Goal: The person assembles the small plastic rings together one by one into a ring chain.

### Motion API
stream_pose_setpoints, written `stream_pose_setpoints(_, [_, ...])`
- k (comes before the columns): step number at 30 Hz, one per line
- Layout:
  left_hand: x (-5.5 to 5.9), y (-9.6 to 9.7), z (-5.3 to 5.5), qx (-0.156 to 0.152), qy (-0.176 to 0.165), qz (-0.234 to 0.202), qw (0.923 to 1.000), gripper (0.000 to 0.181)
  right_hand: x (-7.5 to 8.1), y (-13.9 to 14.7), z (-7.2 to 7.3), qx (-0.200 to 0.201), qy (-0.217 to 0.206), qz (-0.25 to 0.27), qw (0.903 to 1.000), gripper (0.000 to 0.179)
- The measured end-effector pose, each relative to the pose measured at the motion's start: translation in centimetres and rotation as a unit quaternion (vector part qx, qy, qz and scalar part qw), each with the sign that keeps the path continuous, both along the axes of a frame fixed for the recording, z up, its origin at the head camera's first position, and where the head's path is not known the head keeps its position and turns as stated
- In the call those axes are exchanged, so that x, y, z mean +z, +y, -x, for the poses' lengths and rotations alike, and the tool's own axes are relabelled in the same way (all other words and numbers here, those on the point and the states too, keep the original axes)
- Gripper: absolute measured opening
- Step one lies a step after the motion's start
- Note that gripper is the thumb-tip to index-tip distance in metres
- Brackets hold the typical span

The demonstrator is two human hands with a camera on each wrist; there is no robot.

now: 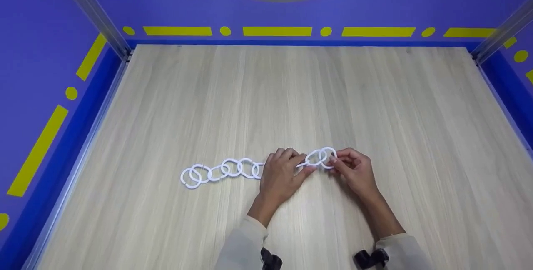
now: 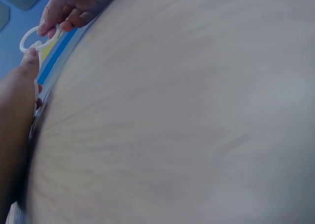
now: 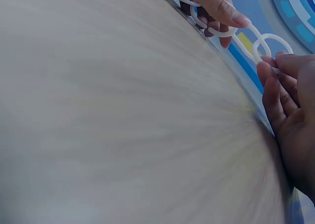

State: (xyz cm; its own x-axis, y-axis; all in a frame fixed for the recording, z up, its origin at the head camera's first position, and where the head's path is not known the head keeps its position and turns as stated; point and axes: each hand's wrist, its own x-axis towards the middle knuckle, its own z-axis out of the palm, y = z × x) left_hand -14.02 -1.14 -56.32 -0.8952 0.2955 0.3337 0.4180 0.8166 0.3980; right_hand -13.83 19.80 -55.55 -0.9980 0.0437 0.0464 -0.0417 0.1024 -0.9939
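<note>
A chain of white plastic links (image 1: 245, 159) runs left to right across the wooden table, several links lying flat left of the hands. My left hand (image 1: 282, 174) grips the chain toward its right end, its palm and fingers hiding some links. Between the hands, one link (image 1: 309, 154) spans from the left fingertips to the end link (image 1: 328, 148). That end link is pinched between thumb and fingers of my right hand (image 1: 357, 172). In the right wrist view, the end link (image 3: 276, 35) loops through its neighbour, held up near the right fingertips.
The light wooden table (image 1: 250, 95) reaches back to a blue panel (image 1: 266, 11) with yellow dashes. Side panels (image 1: 37, 74) on metal posts enclose it left and right. Black wrist devices (image 1: 271, 258) sit at both sleeves.
</note>
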Motion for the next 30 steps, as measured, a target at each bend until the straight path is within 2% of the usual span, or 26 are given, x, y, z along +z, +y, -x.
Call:
stream_pose_setpoints(5, [0.0, -0.1, 0.1, -0.006, -0.001, 0.000, 1.0000, 0.045, -0.2, -0.2, 0.3, -0.031, 0.017, -0.038, 0.9986, 0.012])
stream_pose_setpoints(11, [0.0, -0.2, 0.0, -0.005, 0.005, 0.004, 1.0000, 0.044, -0.5, 0.2, 1.2, -0.011, 0.035, -0.100, 0.9943, 0.016])
stream_pose_setpoints(18, [0.2, 0.0, -0.3, -0.007, 0.008, 0.035, 0.9993, 0.043, -0.7, 1.7, 2.2, -0.020, 0.053, -0.123, 0.9908, 0.015])
stream_pose_setpoints(21, [0.2, 0.1, -0.4, -0.007, 0.023, 0.049, 0.9985, 0.043, -0.6, 2.2, 2.2, -0.016, 0.059, -0.142, 0.9880, 0.015])
stream_pose_setpoints(25, [0.0, -0.2, -0.6, -0.005, 0.068, 0.040, 0.9969, 0.039, -0.6, 3.2, 1.8, -0.028, 0.072, -0.177, 0.9811, 0.015])
stream_pose_setpoints(27, [-0.3, -1.0, -0.7, 0.001, 0.089, 0.034, 0.9955, 0.035, -0.1, 3.8, 1.5, -0.048, 0.078, -0.194, 0.9767, 0.015])
stream_pose_setpoints(30, [-0.7, -3.5, -0.7, 0.011, 0.097, 0.034, 0.9946, 0.034, -0.1, 6.0, 1.5, -0.081, 0.075, -0.227, 0.9676, 0.015])
